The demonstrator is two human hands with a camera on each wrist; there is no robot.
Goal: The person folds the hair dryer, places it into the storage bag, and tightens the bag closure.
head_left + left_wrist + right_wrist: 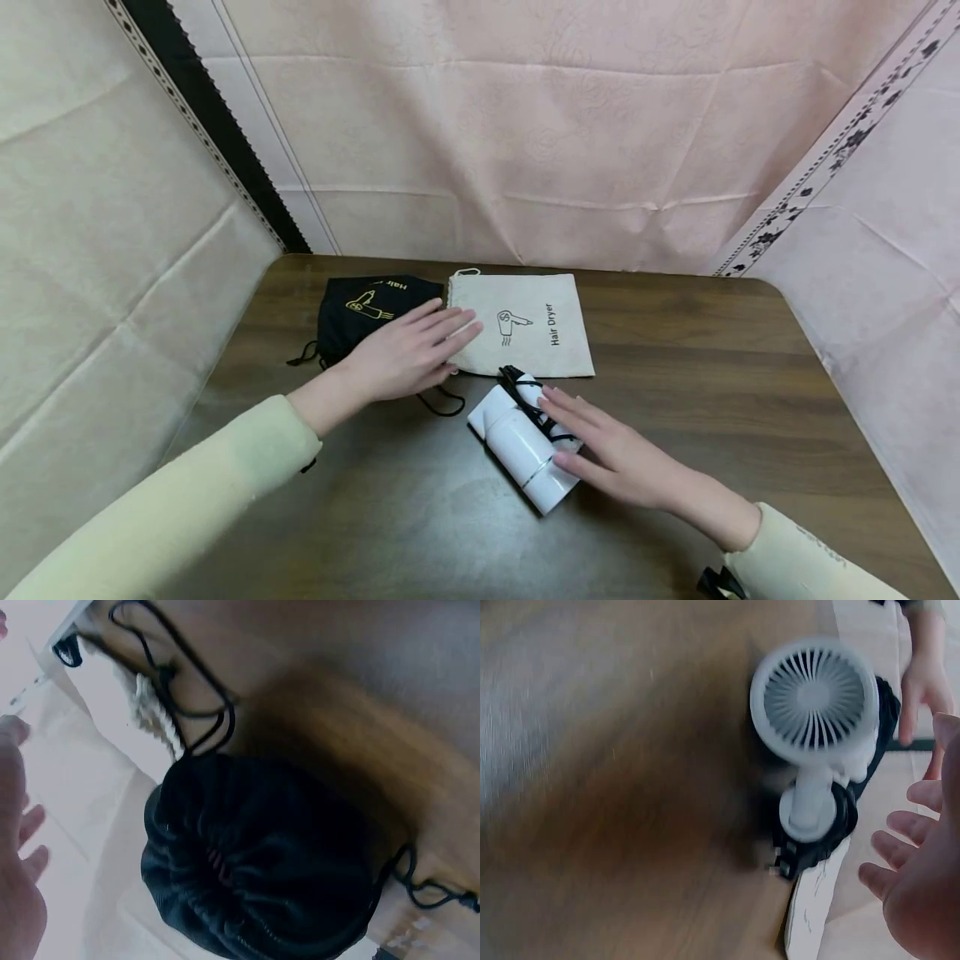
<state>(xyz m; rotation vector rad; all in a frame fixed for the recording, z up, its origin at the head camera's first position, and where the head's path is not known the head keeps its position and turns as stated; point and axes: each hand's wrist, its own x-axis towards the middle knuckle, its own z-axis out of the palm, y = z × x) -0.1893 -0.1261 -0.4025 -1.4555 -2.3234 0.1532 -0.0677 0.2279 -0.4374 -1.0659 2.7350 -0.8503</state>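
A white hair dryer [521,446] lies folded at the middle of the table, its black cord bundled against the handle. Over its right side hovers my right hand [630,458], fingers extended; the right wrist view shows the dryer's round vented end [814,697] with the fingers [900,847] apart from it. My left hand [397,354] is held flat above the right part of a black drawstring pouch [360,308] with a gold dryer print, partly covering it. In the left wrist view the gathered black pouch [262,847] bulges. Beside it lies a flat white "Hair Dryer" pouch [555,354].
The brown wooden table [697,358] has rounded far corners. Pale cloth [525,142] hangs behind it and at both sides. Black drawstring loops [446,408] trail from the black pouch onto the tabletop.
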